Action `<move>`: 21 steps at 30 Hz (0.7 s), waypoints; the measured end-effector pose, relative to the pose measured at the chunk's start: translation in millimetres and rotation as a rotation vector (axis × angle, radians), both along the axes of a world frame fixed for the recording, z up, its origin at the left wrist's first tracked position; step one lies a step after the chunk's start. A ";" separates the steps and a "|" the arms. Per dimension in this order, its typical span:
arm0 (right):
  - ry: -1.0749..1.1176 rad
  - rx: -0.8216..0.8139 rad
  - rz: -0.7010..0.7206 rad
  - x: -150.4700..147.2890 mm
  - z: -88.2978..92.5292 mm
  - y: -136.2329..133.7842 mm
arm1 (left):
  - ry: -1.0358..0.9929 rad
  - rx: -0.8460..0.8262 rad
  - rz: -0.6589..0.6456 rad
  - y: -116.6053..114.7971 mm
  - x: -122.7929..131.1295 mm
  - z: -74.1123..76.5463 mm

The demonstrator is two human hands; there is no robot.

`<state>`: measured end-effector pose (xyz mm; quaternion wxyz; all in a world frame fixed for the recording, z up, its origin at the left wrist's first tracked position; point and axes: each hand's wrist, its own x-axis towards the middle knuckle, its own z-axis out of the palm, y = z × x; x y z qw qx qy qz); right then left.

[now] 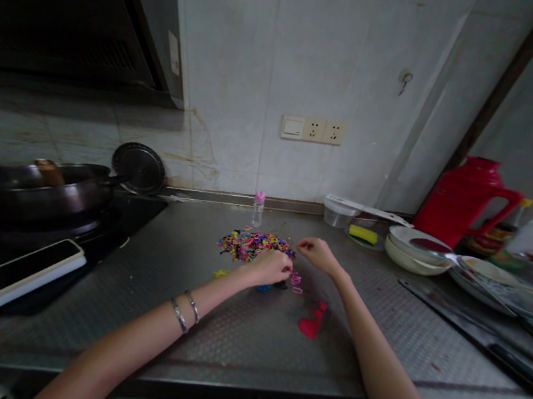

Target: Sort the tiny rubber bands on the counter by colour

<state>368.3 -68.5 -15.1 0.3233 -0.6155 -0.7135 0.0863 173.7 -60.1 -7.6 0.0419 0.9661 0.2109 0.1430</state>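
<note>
Your left hand (270,267) is the nearer one to the pile of small elastic bands (253,244). It rests knuckles-up on the steel counter (233,343), touching the pile's near right edge, so the bands lie just ahead of its fingers and to their left. Those fingers are curled down toward the counter. They hide their own tips, so you cannot tell whether they are clamped on a band or only resting.

Your right hand (319,254) sits just to the right of the pile and apart from it, its fingers pointing left across the counter at the bands. Thumb and forefinger are drawn together in a pinch. Whether a band sits between them is too small to make out.

The pile is a flat, many-coloured scatter, a little wider left to right than front to back, and it lies in the middle of the counter below the wall sockets (313,129).

Sorted-looking bits lie on your side of it:
- A few loose pink bands (296,279) lie between your two hands, just beside the left one.
- A small heap of red bands (311,325) sits nearer to you, close to your right forearm.
- Something blue (262,287) lies just under the left hand.
- A bit of yellow (221,273) lies off to its left.

A small bottle with a pink cap (257,208) stands upright just behind the pile.
</note>
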 end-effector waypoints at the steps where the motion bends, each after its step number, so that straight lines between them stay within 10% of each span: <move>1: -0.012 0.002 -0.014 0.7 -1.6 0.8 | 0.012 0.016 -0.009 -5.4 4.4 -1.2; 9: -0.147 0.019 -0.019 -1.6 -12.8 4.0 | -0.021 -0.022 -0.041 -19.1 4.5 -0.1; 21: -0.301 -0.030 -0.060 -8.3 -17.4 1.9 | -0.300 -0.271 0.244 62.1 -80.3 6.2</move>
